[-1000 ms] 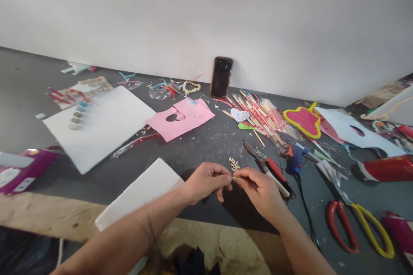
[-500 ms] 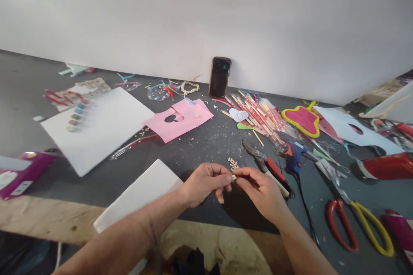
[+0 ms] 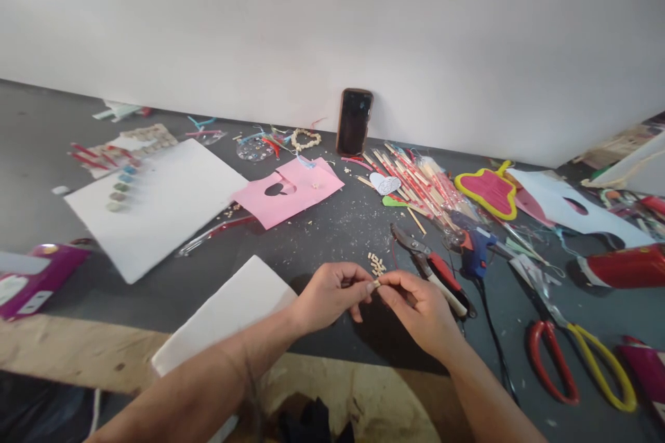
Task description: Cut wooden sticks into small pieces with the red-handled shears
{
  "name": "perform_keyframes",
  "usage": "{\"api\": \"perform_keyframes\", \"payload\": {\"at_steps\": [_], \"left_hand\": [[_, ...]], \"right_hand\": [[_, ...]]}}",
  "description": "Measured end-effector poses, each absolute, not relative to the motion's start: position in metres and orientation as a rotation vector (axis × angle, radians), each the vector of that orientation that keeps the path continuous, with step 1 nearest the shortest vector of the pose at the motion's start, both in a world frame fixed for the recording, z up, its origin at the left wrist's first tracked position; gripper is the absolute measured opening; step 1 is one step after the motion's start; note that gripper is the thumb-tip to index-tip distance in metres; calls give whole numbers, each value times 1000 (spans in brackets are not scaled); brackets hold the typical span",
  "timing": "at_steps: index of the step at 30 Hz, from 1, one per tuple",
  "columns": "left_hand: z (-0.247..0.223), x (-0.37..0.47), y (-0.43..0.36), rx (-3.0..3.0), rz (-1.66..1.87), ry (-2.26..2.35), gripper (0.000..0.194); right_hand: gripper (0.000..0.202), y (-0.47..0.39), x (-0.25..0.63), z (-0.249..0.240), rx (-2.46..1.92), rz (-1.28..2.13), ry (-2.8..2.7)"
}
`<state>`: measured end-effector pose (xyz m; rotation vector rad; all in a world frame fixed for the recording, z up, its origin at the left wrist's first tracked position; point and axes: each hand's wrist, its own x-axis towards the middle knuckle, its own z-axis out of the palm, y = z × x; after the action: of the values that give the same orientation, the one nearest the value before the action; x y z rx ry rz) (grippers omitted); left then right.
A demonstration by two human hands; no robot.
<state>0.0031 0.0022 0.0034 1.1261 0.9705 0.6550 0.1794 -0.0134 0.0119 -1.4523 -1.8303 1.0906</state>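
Near the table's front edge, my left hand [image 3: 335,293] and my right hand [image 3: 415,304] meet at their fingertips. Between them they pinch a small pale wooden piece [image 3: 376,284], mostly covered by the fingers. Just beyond the fingertips lies a little pile of similar pale pieces [image 3: 375,263]. Red-handled pliers [image 3: 441,273] rest to the right of my right hand. A white foam board [image 3: 228,311] lies partly under my left forearm.
A phone [image 3: 355,121] leans on the wall. Pink paper [image 3: 288,192], a larger white board [image 3: 156,204] and wrapped sticks [image 3: 410,180] lie further back. On the right are a blue glue gun [image 3: 475,249], large scissors [image 3: 558,322] and a red can [image 3: 623,266].
Both hands keep nearly the same pose, still pinching the small piece. The view has shifted very slightly.
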Motion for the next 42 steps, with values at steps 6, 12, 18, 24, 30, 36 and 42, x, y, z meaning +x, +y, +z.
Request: {"api": "perform_keyframes", "payload": {"at_steps": [6,12,18,24,30,36,42], "left_hand": [[0,4,0,1157,621,974,21],[2,3,2,1011,575,891,22],[1,3,3,1030,601,921,21],[3,5,2,1074,605,966,20],[2,6,3,1077,603,975,22],[1,6,1,1096,617,987,19],[2,7,1,1072,628,992,18]], "right_hand": [[22,-12,178,16,-1480,1053,-1887],[24,-12,180,12,-1504,1124,-1805],[26,-11,181,8,-1503,1215,-1737],[24,-12,178,11,-1521,1192,-1743],[25,-12,176,12,-1527,1152,-1770],[25,-12,175,11,-1534,1173,-1757],[24,-12,174,10,-1536,1202,-1730]]}}
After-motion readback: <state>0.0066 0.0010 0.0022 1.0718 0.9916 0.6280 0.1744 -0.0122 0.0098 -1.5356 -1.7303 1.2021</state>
